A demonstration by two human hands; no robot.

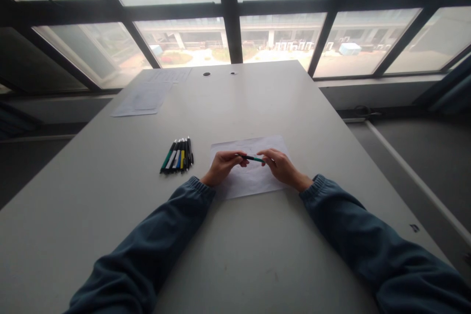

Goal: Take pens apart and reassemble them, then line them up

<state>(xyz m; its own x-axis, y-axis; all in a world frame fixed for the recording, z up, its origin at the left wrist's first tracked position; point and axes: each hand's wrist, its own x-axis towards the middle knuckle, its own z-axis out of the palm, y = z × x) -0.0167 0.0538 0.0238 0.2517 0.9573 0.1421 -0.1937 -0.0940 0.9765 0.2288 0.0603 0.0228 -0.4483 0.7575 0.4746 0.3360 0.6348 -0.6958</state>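
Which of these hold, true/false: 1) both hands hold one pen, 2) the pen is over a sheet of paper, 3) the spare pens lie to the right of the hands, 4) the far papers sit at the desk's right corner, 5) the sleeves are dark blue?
1) True: left hand and right hand grip the green pen at its two ends.
2) True: it is held above the sheet of paper.
3) False: the row of pens lies to their left.
4) False: the far papers sit at the far left of the desk.
5) True: both sleeves are dark blue.
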